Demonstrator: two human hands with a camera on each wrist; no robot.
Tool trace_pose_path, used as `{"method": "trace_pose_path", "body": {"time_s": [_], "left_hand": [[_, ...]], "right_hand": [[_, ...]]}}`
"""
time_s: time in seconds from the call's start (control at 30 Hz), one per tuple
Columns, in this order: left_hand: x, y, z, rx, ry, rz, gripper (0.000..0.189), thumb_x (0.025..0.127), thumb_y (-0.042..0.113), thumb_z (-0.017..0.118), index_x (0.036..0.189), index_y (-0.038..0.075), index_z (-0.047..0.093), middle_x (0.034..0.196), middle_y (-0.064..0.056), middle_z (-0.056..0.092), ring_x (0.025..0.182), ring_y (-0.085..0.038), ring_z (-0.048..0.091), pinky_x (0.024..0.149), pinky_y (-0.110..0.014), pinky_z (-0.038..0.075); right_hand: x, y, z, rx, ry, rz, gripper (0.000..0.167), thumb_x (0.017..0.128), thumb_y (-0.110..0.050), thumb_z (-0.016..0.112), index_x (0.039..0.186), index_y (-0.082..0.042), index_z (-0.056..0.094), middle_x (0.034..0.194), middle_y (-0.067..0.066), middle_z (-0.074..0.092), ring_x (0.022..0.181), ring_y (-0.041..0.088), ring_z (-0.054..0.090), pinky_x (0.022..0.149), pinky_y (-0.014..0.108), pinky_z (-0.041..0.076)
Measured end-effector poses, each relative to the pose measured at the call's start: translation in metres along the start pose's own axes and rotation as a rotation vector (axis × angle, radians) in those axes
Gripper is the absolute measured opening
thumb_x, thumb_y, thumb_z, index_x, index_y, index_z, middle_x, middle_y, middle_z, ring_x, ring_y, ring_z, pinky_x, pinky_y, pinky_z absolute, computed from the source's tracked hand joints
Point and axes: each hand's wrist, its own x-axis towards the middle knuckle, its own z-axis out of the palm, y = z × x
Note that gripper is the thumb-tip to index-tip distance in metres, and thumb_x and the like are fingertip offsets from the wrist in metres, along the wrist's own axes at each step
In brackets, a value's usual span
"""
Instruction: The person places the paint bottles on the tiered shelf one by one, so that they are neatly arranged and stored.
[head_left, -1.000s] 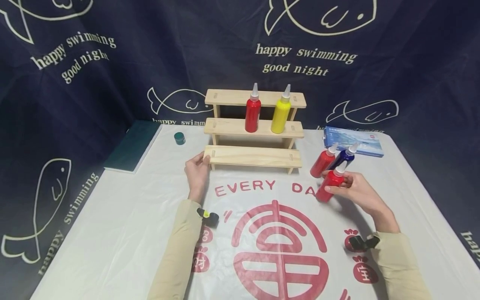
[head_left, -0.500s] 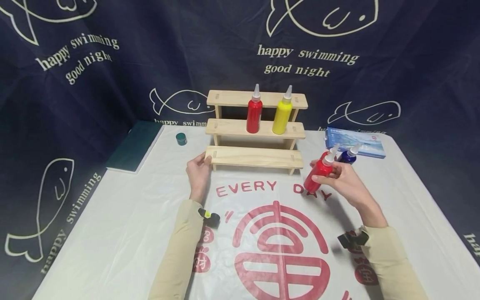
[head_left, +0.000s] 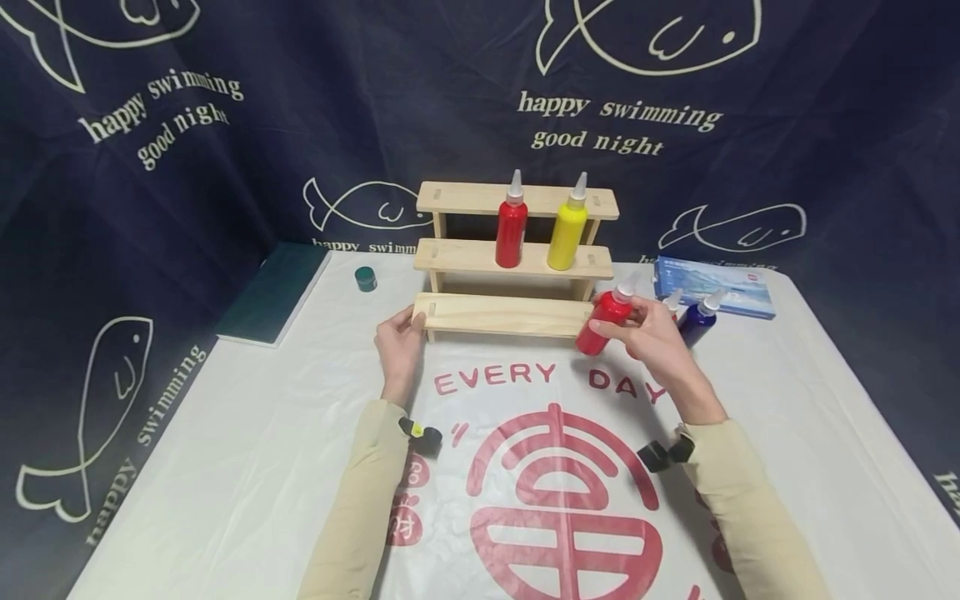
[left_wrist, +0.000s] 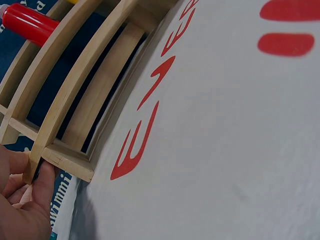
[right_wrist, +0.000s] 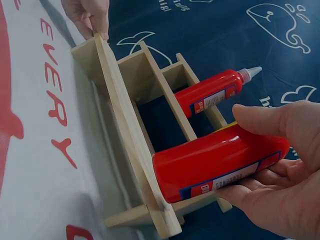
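My right hand point(head_left: 656, 342) grips a red paint bottle point(right_wrist: 215, 162) with a pale nozzle, tilted in front of the right end of the lowest step. A three-tier wooden display rack point(head_left: 502, 312) stands at the back of the table. My left hand point(head_left: 400, 346) pinches the left end of its lowest board between thumb and fingers, as the left wrist view confirms. Another red bottle point(head_left: 512, 233) and a yellow bottle point(head_left: 567, 236) stand upright on the middle step. Behind my right hand are a blue bottle point(head_left: 697, 321) and a further red bottle point(head_left: 670, 307), mostly hidden.
At the back right lies a flat blue box point(head_left: 716, 286). A small green jar point(head_left: 365, 279) sits left of the rack, with a dark green book point(head_left: 273, 292) farther left. A printed white cloth point(head_left: 300, 467) covers the table; a dark curtain point(head_left: 450, 92) hangs behind.
My right hand has carried the red bottle leftward and away from me, from beside the other loose bottles to the rack's right end. My left hand keeps its hold on the board.
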Motion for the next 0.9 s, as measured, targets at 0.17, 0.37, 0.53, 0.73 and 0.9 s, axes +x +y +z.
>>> {"method": "trace_pose_path", "body": {"time_s": [0.17, 0.37, 0.53, 0.73, 0.9], "left_hand": [[0.001, 0.001, 0.0, -0.003, -0.001, 0.007, 0.035, 0.094, 0.011, 0.063, 0.126, -0.003, 0.062, 0.122, -0.021, 0.065, 0.109, -0.026, 0.067, 0.088, -0.026, 0.059], [0.001, 0.002, 0.0, 0.0, -0.012, -0.005, 0.036, 0.095, 0.013, 0.062, 0.128, -0.002, 0.061, 0.124, -0.019, 0.065, 0.11, -0.024, 0.067, 0.088, -0.024, 0.058], [0.001, 0.002, 0.001, -0.002, -0.013, -0.012, 0.037, 0.095, 0.013, 0.062, 0.129, -0.002, 0.06, 0.126, -0.019, 0.064, 0.111, -0.025, 0.066, 0.089, -0.024, 0.058], [0.0, 0.0, 0.003, -0.011, -0.007, -0.001, 0.036, 0.094, 0.012, 0.062, 0.127, -0.002, 0.061, 0.125, -0.021, 0.064, 0.11, -0.025, 0.067, 0.088, -0.023, 0.058], [-0.001, -0.001, 0.002, -0.002, -0.005, 0.005, 0.036, 0.095, 0.012, 0.062, 0.127, -0.003, 0.061, 0.124, -0.02, 0.065, 0.11, -0.025, 0.067, 0.088, -0.023, 0.058]], "right_hand": [[0.012, -0.006, 0.008, 0.019, 0.03, -0.029, 0.054, 0.092, -0.025, 0.067, 0.137, -0.001, 0.05, 0.13, 0.021, 0.057, 0.112, 0.026, 0.053, 0.094, 0.035, 0.042], [0.025, -0.01, 0.016, 0.08, 0.02, -0.076, 0.051, 0.092, -0.015, 0.065, 0.138, 0.0, 0.05, 0.13, 0.02, 0.057, 0.108, 0.018, 0.056, 0.099, 0.031, 0.045], [0.036, -0.01, 0.022, 0.089, 0.021, -0.092, 0.049, 0.091, -0.01, 0.064, 0.137, 0.001, 0.05, 0.129, 0.021, 0.057, 0.107, 0.019, 0.054, 0.101, 0.033, 0.044], [0.045, -0.006, 0.025, 0.112, 0.02, -0.092, 0.048, 0.09, -0.006, 0.063, 0.136, 0.003, 0.051, 0.131, 0.023, 0.056, 0.11, 0.02, 0.052, 0.108, 0.039, 0.04], [0.048, -0.007, 0.028, 0.107, 0.005, -0.106, 0.047, 0.09, -0.006, 0.063, 0.135, 0.003, 0.051, 0.132, 0.024, 0.056, 0.112, 0.022, 0.05, 0.109, 0.04, 0.039]]}}
